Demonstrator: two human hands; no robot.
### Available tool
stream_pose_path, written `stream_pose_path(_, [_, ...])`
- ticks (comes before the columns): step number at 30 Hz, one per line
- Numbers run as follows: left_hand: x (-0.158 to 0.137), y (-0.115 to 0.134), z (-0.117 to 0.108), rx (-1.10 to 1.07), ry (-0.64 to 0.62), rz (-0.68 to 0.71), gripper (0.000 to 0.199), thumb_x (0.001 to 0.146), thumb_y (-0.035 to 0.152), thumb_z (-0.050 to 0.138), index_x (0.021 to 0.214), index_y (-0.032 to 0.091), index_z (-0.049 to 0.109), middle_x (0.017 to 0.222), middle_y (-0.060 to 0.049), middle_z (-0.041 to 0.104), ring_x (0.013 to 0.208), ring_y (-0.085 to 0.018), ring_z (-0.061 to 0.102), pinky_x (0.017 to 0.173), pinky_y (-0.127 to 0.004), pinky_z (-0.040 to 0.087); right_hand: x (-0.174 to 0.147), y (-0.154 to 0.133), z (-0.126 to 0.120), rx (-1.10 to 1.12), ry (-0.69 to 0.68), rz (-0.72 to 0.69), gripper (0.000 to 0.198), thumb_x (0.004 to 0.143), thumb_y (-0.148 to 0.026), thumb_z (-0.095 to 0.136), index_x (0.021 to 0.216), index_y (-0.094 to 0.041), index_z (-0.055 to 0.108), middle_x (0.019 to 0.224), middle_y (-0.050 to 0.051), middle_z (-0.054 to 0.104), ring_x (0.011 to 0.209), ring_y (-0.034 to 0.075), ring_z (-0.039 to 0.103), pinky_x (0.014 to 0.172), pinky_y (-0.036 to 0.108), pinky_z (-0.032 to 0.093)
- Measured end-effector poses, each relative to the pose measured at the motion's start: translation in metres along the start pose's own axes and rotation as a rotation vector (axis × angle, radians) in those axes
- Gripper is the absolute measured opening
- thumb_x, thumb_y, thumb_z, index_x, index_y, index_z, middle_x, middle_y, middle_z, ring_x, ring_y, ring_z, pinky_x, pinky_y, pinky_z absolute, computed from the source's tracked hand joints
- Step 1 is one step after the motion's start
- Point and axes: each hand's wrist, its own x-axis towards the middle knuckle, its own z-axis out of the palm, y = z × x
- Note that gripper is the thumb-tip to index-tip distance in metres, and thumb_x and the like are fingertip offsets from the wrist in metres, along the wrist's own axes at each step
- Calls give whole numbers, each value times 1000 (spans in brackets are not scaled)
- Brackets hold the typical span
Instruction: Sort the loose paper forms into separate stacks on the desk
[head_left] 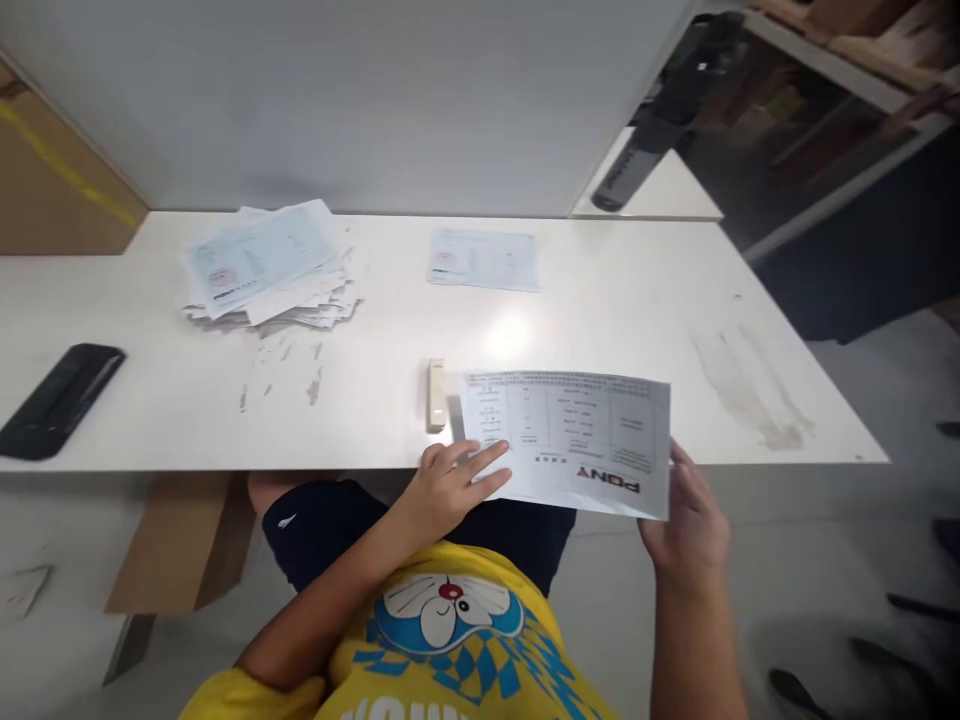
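A white printed sheet with table lines and a PONY logo lies over the table's front edge, its print upside down to me. My right hand grips its right edge, with the fingers partly behind the paper. At the lower left corner is my left hand, two fingers stretched across the printed face and the thumb hidden. Just left of the sheet sits a small cream-coloured block. Farther back a bluish printed slip with a red stamp rests flat on the table.
An untidy stack of similar slips occupies the back left of the white table. A black phone-like object lies at the far left, near a cardboard box. A dark bottle stands at the back right.
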Motion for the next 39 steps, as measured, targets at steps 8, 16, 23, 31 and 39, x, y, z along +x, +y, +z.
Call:
stream_pose_path(8, [7, -9, 13, -138, -138, 63, 41, 89, -3, 51, 118, 21, 69, 133, -12, 68, 129, -27, 60, 98, -43, 55, -6, 1, -1, 98, -128, 294, 57, 72, -47, 82, 123, -29, 64, 126, 8, 71, 115, 32, 66, 95, 49, 55])
stream_pose_path(16, [36, 9, 28, -318, 559, -333, 72, 92, 25, 64, 155, 35, 31, 163, -10, 34, 154, -33, 25, 117, -60, 38, 28, -16, 5, 209, 145, -79, 51, 67, -36, 83, 112, -28, 61, 103, 3, 70, 98, 24, 65, 97, 44, 50])
stream_pose_path(23, [78, -8, 38, -599, 336, -287, 34, 100, 31, 51, 134, 27, 54, 111, -10, 72, 101, -23, 72, 81, -37, 61, 39, 7, 19, 173, 182, -177, 43, 71, -44, 75, 104, -28, 53, 102, 4, 62, 96, 24, 61, 84, 38, 51])
stream_pose_path(31, [76, -17, 59, -719, 488, -78, 24, 95, 35, 61, 116, 27, 52, 96, -6, 71, 85, -20, 71, 69, -35, 61, 55, 22, -2, 126, 6, -212, 35, 75, -42, 77, 100, -28, 56, 99, 4, 64, 98, 23, 63, 90, 41, 50])
stream_pose_path(39, [35, 22, -8, -574, 461, -324, 39, 92, 33, 58, 130, 37, 57, 74, -2, 68, 60, -21, 65, 52, -39, 57, 16, -25, -12, -60, -173, -9, 26, 82, -47, 72, 100, -27, 68, 89, 5, 71, 86, 25, 67, 72, 35, 56])
